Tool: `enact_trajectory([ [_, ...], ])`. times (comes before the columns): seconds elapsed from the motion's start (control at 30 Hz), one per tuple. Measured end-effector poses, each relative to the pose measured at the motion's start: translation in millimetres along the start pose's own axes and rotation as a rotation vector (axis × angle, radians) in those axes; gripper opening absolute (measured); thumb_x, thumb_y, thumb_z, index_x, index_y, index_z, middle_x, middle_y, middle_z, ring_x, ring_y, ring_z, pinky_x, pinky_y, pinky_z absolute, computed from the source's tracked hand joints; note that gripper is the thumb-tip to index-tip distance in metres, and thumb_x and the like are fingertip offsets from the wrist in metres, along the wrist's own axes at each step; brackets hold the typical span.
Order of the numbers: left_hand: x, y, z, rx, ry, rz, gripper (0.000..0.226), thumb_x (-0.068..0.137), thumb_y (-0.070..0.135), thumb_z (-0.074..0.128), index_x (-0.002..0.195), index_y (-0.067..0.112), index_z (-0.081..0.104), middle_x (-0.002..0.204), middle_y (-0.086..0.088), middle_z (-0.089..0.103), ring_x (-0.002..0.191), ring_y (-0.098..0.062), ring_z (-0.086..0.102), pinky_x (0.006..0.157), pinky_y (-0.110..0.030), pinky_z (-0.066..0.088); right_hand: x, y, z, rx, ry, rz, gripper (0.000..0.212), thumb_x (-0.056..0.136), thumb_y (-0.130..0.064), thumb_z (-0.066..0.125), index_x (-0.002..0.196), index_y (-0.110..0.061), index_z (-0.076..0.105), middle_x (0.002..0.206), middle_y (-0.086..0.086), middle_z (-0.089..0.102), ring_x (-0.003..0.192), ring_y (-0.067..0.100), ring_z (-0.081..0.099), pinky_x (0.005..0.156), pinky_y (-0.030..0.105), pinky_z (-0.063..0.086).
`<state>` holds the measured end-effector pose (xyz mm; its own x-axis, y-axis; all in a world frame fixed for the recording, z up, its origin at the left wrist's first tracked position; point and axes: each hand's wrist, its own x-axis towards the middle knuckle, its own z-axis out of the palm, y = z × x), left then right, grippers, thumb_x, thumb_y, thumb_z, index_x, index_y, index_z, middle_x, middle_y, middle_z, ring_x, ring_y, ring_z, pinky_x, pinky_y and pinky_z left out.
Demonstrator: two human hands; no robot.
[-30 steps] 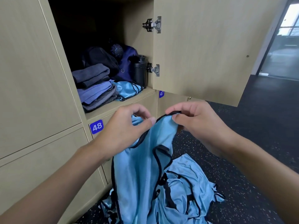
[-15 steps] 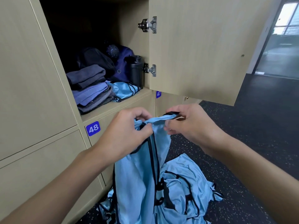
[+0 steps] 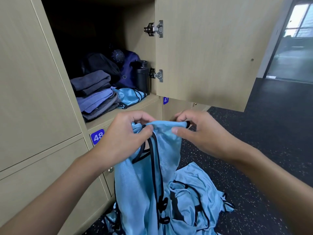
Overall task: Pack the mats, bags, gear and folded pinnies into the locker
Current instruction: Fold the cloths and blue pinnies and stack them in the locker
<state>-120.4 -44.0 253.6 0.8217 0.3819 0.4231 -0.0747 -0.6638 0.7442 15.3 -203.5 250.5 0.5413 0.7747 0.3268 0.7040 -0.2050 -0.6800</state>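
A light blue pinny [image 3: 167, 160] with black trim hangs in front of me, held at its top edge. My left hand [image 3: 125, 134] pinches its left shoulder and my right hand [image 3: 199, 133] pinches its right shoulder. More blue pinnies [image 3: 194, 199] lie in a heap on the floor below. The open locker [image 3: 108, 119] holds a stack of folded mats or towels [image 3: 94, 94], a folded blue pinny [image 3: 130, 97], dark bags [image 3: 105, 65] and a black bottle [image 3: 142, 75].
The locker door [image 3: 211, 48] stands open to the right, above my hands. Closed lockers 48 [image 3: 97, 136] and 47 [image 3: 165, 100] sit below the shelf. Dark speckled floor [image 3: 271, 133] stretches right toward a glass door [image 3: 294, 44].
The pinny's top edge has been drawn flatter between my hands, which sit slightly lower and level with each other. The view has shifted a little.
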Motion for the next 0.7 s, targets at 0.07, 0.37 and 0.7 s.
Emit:
enact_trajectory([
  [0.07,1,0,-2,-0.003,0.042,-0.019,0.014,0.091,0.012,0.069,0.083,0.023,0.074,0.081,0.002,0.070,0.058,-0.001,0.051,0.057,-0.013,0.040,1,-1,-3,0.085,0.063,0.010,0.018,0.090,-0.020,0.069,0.075,-0.020,0.059,0.073,-0.006,0.060,0.059,0.003,0.048,0.056,0.016,0.039],
  [0.37,11,-10,-6,-0.002,0.139,-0.132,0.020,0.101,0.016,0.053,0.111,0.025,0.068,0.110,0.010,0.064,0.081,-0.001,0.055,0.064,0.001,0.038,-5,-11,-9,0.151,0.086,-0.043,0.013,0.094,-0.017,0.064,0.082,-0.020,0.068,0.066,-0.003,0.061,0.055,0.000,0.046,0.056,0.013,0.037],
  [0.7,8,1,4,-0.221,0.176,-0.099,0.020,0.089,0.008,0.072,0.104,0.019,0.066,0.088,-0.002,0.075,0.073,-0.006,0.066,0.066,-0.026,0.054,-11,-26,-1,0.347,-0.095,-0.140,0.014,0.090,-0.010,0.067,0.084,-0.022,0.071,0.081,-0.006,0.067,0.071,0.003,0.059,0.068,0.018,0.047],
])
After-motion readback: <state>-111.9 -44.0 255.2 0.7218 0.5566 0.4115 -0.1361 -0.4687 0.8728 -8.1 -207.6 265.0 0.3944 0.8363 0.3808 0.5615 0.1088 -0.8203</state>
